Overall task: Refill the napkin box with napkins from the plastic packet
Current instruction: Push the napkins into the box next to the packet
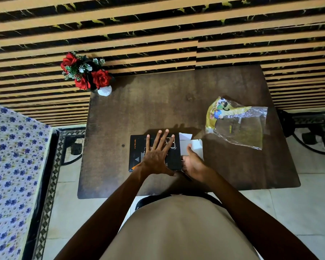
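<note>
A flat black cardboard napkin box [139,152] lies near the table's front edge, white end flaps [192,145] open rightward; the crinkled clear-and-yellow plastic packet [236,121] lies toward the right edge.

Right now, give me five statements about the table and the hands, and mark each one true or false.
1. The left hand lies flat, fingers spread, on top of the black napkin box. True.
2. The plastic packet lies on the floor. False: it lies on the table, to the right of the box.
3. The right hand is at the box's right end, beside its open white flaps. True.
4. The red flowers stand at the table's near right corner. False: they stand at its far left corner.
5. The left hand holds the packet. False: the packet lies apart from both hands.
</note>
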`<state>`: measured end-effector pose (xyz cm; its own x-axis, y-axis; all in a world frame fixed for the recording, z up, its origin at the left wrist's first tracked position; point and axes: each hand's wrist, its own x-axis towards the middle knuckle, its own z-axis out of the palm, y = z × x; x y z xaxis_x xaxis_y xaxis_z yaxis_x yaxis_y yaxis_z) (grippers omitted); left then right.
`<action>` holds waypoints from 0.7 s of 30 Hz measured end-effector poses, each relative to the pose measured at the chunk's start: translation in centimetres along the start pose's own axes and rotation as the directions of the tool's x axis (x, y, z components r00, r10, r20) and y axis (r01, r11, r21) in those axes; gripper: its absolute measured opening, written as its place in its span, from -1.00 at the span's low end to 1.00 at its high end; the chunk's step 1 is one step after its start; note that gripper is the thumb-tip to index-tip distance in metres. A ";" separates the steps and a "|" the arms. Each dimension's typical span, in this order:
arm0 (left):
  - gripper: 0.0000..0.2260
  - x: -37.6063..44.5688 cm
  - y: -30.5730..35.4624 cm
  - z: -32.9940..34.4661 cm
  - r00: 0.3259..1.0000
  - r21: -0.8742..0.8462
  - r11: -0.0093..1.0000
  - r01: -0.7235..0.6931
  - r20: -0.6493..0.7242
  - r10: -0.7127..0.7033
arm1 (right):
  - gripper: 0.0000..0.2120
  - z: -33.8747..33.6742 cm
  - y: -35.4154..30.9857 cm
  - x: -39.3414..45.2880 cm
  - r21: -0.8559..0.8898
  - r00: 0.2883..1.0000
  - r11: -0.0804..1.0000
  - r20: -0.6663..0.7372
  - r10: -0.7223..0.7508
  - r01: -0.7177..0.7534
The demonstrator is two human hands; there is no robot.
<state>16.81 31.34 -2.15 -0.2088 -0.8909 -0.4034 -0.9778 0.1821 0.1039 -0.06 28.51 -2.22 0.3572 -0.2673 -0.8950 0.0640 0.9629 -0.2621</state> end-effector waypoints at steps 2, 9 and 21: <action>0.27 0.0 0.1 0.0 1.000 -0.013 1.000 0.005 -0.007 -0.005 | -0.25 0.4 0.1 -0.2 -0.045 0.998 0.998 -0.038 -0.042 0.041; 0.26 0.9 2.0 -1.5 0.999 -0.065 0.998 0.013 -0.042 -0.016 | -0.61 -4.7 1.0 1.0 -0.676 0.727 0.732 -0.462 -0.507 0.081; -0.01 2.8 3.6 -2.1 0.986 -0.051 0.985 -0.163 -0.046 0.161 | -0.89 -8.9 2.1 1.6 -0.599 0.740 0.798 -0.508 -0.442 0.066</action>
<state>12.71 28.64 -0.99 -0.3622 -0.8681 -0.3393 -0.9283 0.3034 0.2148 -7.69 29.76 -7.41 -0.2371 -0.6418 -0.7293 -0.4833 0.7291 -0.4846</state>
